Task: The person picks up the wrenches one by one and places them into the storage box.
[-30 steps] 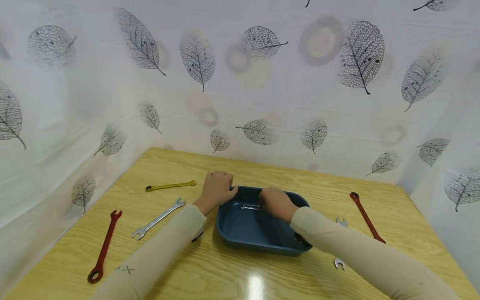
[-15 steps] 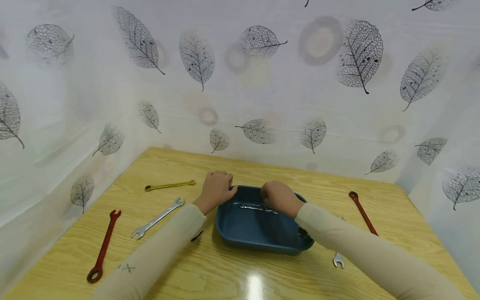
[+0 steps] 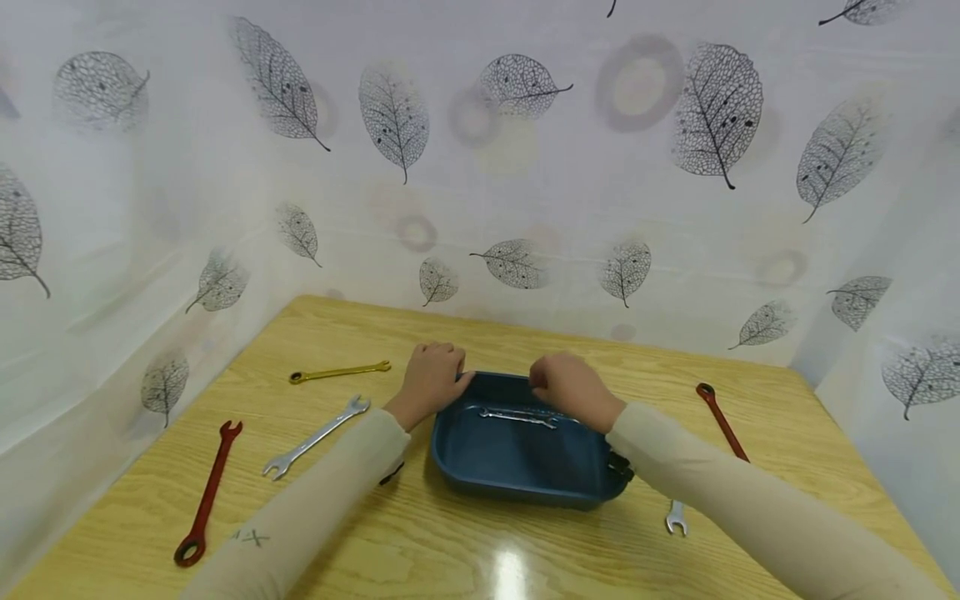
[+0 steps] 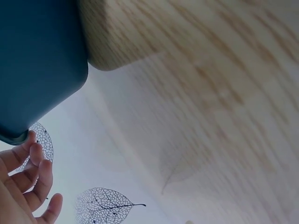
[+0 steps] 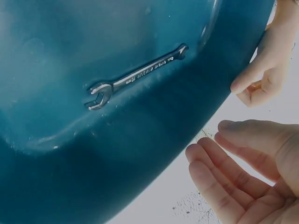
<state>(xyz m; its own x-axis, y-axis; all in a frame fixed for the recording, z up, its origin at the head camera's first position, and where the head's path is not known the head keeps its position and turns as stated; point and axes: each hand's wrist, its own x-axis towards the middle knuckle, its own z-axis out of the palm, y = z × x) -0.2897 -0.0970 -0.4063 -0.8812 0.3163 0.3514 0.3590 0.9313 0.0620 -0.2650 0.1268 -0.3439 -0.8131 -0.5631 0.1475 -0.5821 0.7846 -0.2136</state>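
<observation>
My left hand (image 3: 431, 379) grips the far left corner of a blue tray (image 3: 517, 493), with the thumb over the rim. The right wrist view shows the thumb and fingers of that left hand (image 5: 271, 70) at the rim. A small silver open-end wrench (image 3: 519, 418) lies flat on the tray floor near the far wall. Above the tray's far right part is my right hand (image 3: 576, 390), apart from the wrench. In the right wrist view this right hand (image 5: 243, 172) has relaxed, slightly bent fingers and holds nothing.
Left of the tray lie a yellow wrench (image 3: 341, 372), a silver wrench (image 3: 318, 437) and a red wrench (image 3: 208, 496). On the right, my forearm partly covers another red wrench (image 3: 723, 421) and a silver wrench (image 3: 677, 520). A leaf-patterned curtain (image 3: 562, 208) hangs behind the table.
My right hand has let go of the small wrench and moved up and to the right, leaving the wrench in full view in the tray. The left hand has stayed on the rim.
</observation>
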